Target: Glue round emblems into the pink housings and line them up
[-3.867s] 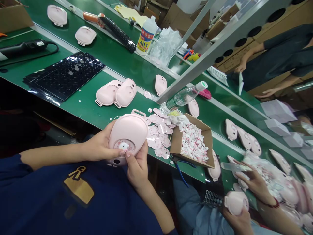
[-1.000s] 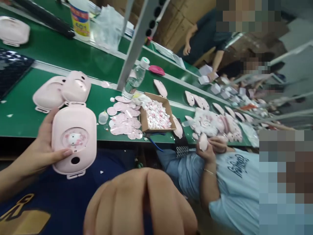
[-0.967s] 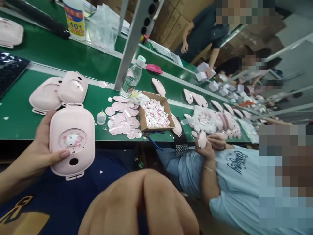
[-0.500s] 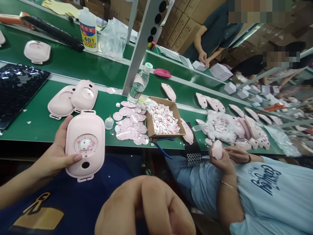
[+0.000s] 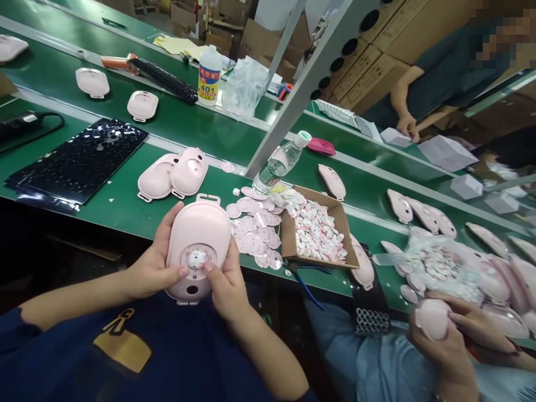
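A pink, rounded plastic case (image 5: 200, 228) is held upright in front of my chest. My left hand (image 5: 154, 269) grips its left side, thumb on the front near the oval recess. From the right, my right hand (image 5: 229, 285) wraps the other edge, its thumb pressing beside a white cat-face piece (image 5: 196, 258) inside that recess. Below the recess is a black oval spot. Just beyond, on the bench, lie two overlapping pink cases (image 5: 189, 172), a pile of pale pink printed discs (image 5: 253, 226) and a cardboard box (image 5: 287, 237) holding many small cat-face pieces (image 5: 318, 234).
A water bottle (image 5: 276, 167) leans by a metal post (image 5: 288, 92). Dark glossy sheets (image 5: 96, 159) lie left; a glue bottle (image 5: 209, 75) stands behind. Blue-handled pliers (image 5: 309, 287) overhang the bench edge. At right, a co-worker's hands (image 5: 444, 346) hold a pink part.
My right hand has moved from the near foreground up to the case and now grips its right side. The view has shifted left, so the case and bench items appear further right.
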`<state>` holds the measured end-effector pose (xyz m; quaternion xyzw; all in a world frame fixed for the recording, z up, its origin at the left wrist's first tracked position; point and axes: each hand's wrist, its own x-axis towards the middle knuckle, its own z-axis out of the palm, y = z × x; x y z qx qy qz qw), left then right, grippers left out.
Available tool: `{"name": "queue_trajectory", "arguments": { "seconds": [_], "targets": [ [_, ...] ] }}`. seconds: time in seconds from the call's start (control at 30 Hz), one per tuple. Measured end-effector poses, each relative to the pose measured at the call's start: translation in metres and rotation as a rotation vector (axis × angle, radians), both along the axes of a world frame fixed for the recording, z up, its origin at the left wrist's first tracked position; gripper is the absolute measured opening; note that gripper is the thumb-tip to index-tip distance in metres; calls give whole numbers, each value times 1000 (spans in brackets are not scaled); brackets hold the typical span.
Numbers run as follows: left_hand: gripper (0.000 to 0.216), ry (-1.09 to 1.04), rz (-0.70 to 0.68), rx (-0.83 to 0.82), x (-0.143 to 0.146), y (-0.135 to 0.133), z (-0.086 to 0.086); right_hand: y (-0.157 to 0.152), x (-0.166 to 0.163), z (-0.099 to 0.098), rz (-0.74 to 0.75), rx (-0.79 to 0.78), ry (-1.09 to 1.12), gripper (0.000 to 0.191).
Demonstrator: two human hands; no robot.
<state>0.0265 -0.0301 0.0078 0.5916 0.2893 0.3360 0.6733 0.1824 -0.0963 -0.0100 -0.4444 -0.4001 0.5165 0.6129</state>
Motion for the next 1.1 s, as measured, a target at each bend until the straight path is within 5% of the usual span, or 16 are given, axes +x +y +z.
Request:
{"name": "queue_trajectory", "arguments": {
  "seconds": [0.47, 0.63, 0.73, 0.9, 1.1],
  "targets": [
    [103, 137, 133, -50, 5, 0, 6, -12, -3, -3, -69, 27, -308, 71],
    [97, 80, 194, -53, -5, 1, 1, -10, 7, 0, 148, 88, -221, 80],
    [91, 55, 381, -39, -23, 16, 4, -12, 24, -4, 254, 135, -226, 70],
    [56, -16, 679, 20, -62, 69, 38, -33, 68, -37, -95, 234, -526, 38],
    [52, -7, 572, -37, -67, 174, 63, -43, 116, -91, -563, 321, -1201, 37]
  ]
}}
